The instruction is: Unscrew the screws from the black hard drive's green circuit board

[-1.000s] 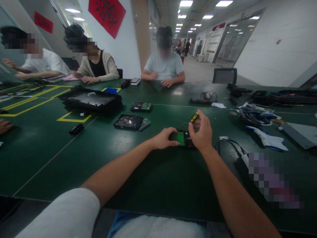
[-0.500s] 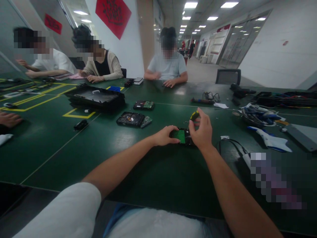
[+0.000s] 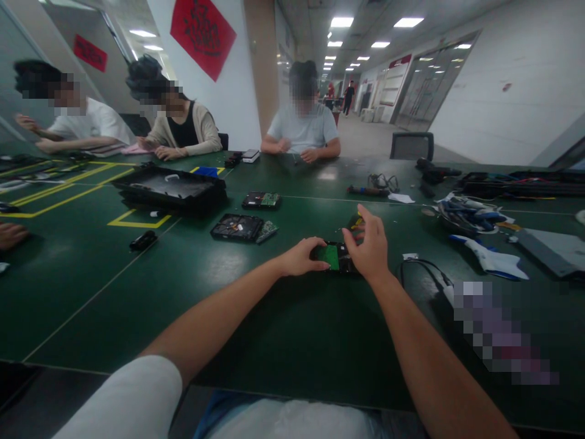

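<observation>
Ceiling lights shine beyond the green table, where three people sit along the far side. Your left hand spans one end of the black drive lying in front of you, thumb and fingers on its edges beside the green circuit board. Your right hand, half curled, has the yellow-and-black tool between thumb and fingers at the other end. Another drive lies farther left.

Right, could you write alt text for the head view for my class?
A left hand holds a black device with a green board on a green table; the right hand holds a yellow and black tool. Another person sits opposite.
</observation>
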`<action>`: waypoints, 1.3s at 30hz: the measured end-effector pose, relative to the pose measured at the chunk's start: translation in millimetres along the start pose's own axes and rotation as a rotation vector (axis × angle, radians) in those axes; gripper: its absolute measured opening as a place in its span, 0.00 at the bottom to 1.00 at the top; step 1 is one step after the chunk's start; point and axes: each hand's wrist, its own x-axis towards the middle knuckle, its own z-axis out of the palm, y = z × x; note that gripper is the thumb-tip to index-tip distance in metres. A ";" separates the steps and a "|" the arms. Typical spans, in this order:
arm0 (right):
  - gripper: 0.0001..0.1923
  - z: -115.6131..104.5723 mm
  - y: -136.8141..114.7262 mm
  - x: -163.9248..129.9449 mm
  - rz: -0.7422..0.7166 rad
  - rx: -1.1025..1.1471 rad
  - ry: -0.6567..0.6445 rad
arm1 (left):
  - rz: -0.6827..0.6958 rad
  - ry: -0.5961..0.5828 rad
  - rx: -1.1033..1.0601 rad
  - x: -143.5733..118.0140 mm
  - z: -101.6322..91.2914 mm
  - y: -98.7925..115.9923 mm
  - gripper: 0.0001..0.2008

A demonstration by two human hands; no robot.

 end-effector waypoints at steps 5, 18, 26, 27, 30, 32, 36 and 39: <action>0.36 0.5 1.1 -0.8 -0.013 -0.016 -0.004 | 0.011 -0.004 -0.004 0.3 -0.2 1.7 0.36; 0.35 -0.2 -1.0 -0.1 -0.014 -0.040 -0.001 | -0.043 0.004 -0.030 0.3 0.0 3.6 0.35; 0.35 -0.5 -0.7 1.6 -0.027 -0.027 0.012 | -0.023 -0.005 0.003 0.3 -1.1 5.5 0.36; 0.35 -0.1 -0.1 1.4 -0.024 -0.031 0.018 | -0.017 -0.003 0.007 0.3 -0.8 5.5 0.36; 0.35 1.3 1.3 0.6 0.000 -0.049 0.027 | -0.008 -0.002 0.017 0.8 -0.3 5.0 0.35; 0.35 1.9 1.6 0.4 0.015 -0.040 0.025 | -0.006 -0.007 0.022 1.2 -0.4 4.5 0.36; 0.34 1.7 -0.1 1.4 0.010 -0.005 0.009 | -0.005 -0.019 0.039 2.5 -0.3 2.9 0.36; 0.33 1.5 -2.2 2.1 0.001 -0.017 0.004 | 0.008 -0.007 0.059 3.1 0.6 1.8 0.36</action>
